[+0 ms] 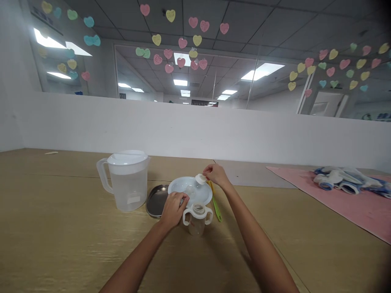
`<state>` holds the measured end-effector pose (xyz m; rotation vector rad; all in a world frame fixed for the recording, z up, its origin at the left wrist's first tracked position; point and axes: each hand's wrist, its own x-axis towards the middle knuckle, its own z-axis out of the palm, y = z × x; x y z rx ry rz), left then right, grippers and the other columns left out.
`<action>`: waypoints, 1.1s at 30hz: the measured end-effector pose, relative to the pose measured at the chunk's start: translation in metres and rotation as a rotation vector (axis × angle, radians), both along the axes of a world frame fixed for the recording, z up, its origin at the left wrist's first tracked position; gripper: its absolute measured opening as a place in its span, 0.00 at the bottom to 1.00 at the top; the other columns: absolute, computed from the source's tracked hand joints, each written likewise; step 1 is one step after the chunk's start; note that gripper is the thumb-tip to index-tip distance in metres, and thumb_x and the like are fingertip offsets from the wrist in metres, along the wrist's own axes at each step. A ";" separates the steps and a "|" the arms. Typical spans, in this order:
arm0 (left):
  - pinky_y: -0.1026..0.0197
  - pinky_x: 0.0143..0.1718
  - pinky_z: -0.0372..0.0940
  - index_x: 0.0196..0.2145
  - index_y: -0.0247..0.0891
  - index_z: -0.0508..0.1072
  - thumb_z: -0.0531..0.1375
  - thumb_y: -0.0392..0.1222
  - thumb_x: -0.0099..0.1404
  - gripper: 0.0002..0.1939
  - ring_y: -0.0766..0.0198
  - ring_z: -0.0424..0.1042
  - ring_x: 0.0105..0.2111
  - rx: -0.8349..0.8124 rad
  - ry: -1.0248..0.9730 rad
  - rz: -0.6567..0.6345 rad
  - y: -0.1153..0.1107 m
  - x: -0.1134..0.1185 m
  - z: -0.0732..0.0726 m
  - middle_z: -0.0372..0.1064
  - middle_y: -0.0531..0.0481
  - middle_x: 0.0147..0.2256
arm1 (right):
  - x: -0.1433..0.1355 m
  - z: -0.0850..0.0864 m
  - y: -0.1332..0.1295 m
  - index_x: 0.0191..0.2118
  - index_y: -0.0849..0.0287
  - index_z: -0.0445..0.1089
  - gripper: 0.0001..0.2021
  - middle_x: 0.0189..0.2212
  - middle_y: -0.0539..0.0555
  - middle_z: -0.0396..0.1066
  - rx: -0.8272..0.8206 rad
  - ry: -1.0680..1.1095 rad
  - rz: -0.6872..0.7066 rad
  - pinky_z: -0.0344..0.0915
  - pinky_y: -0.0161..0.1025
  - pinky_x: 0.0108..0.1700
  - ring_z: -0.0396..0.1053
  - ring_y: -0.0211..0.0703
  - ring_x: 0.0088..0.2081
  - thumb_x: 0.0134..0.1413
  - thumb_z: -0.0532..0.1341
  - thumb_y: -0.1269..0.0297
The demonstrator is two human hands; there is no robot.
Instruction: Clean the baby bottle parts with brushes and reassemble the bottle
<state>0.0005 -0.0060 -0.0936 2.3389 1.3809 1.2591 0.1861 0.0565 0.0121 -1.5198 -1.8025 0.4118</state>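
Note:
A small white cap-like piece (200,179) is pinched in the fingertips of my right hand (215,174), over the far right rim of a white plate (175,187). My left hand (175,208) rests at the plate's near left edge, fingers curled; what it holds, if anything, is hidden. A clear rounded piece (190,190) lies on the plate. Just in front of the plate stands an open clear bottle (197,224) with two white handles, close to my left hand's fingertips. A green-handled utensil (217,209) lies right of the plate.
Left of the plate are an oval metal tray (156,201) and a large translucent lidded pitcher (129,183). On the right, a pink mat (345,207) bears a bundle of plastic and blue items (351,180). A white wall (183,130) rises behind the table.

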 end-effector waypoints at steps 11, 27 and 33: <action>0.54 0.46 0.55 0.35 0.42 0.71 0.42 0.46 0.68 0.18 0.59 0.65 0.41 0.017 0.107 -0.069 0.002 -0.001 -0.001 0.72 0.50 0.37 | 0.000 0.001 -0.003 0.25 0.63 0.69 0.02 0.21 0.53 0.70 -0.039 0.022 0.072 0.62 0.30 0.25 0.66 0.34 0.22 0.40 0.59 0.73; 0.51 0.49 0.58 0.51 0.39 0.63 0.54 0.53 0.61 0.23 0.54 0.65 0.49 0.139 -0.130 0.086 0.008 -0.002 -0.005 0.67 0.43 0.47 | -0.033 0.005 -0.034 0.35 0.62 0.72 0.14 0.26 0.51 0.70 0.005 -0.271 0.470 0.58 0.30 0.27 0.65 0.35 0.27 0.47 0.60 0.57; 0.51 0.50 0.58 0.50 0.37 0.63 0.52 0.51 0.62 0.22 0.55 0.64 0.49 0.152 -0.145 0.157 0.011 -0.004 -0.007 0.67 0.43 0.48 | -0.018 0.004 -0.027 0.38 0.61 0.73 0.14 0.33 0.54 0.73 -0.272 -0.701 0.448 0.59 0.31 0.30 0.68 0.40 0.31 0.41 0.63 0.63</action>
